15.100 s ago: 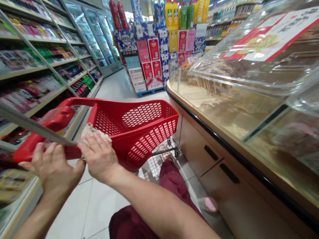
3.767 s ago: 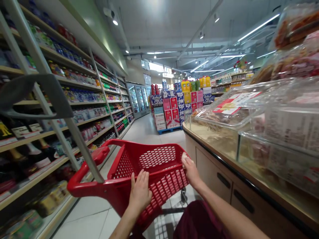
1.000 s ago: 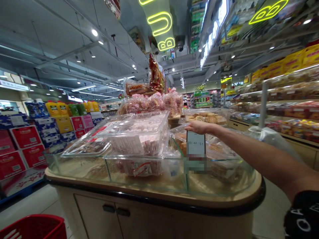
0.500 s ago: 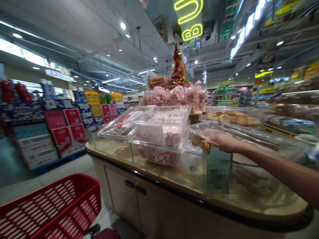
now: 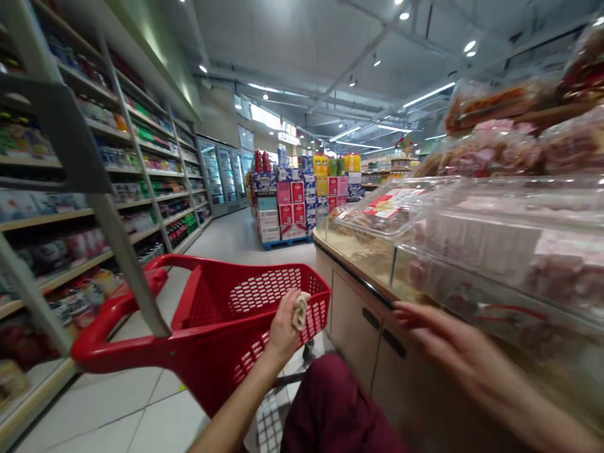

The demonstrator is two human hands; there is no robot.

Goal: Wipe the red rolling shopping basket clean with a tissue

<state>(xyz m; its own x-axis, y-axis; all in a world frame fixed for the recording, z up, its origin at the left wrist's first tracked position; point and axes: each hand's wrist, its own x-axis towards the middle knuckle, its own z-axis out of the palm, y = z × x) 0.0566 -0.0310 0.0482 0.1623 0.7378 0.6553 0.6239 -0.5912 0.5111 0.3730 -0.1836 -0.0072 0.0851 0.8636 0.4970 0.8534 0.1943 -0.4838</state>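
Note:
My left hand (image 5: 284,326) is closed around a crumpled beige cloth (image 5: 301,311), at the near side rim of a red plastic shopping cart (image 5: 207,355). Whether the fingers also grip the rim is hard to make out. To the right, my right hand (image 5: 446,343) is stretched out, blurred by motion, with nothing visible in it. Its fingertips are close to the dark edge of the display counter (image 5: 352,277). Clear plastic boxes (image 5: 495,245) of packaged food are stacked above that hand, and a lidded tray with a red label (image 5: 389,204) lies beyond them.
Tall shelves of goods (image 5: 155,163) line the left side, with glass-door coolers (image 5: 221,173) farther back. Stacked cartons (image 5: 287,211) stand on a blue pallet ahead. A grey metal pole (image 5: 125,258) crosses the cart's handle. My maroon-clad knee (image 5: 337,409) is beside the cart.
The view has swung left, bringing the cart to the middle. My right hand has come away from the clear lid on the counter. My left hand with the cloth has come into view.

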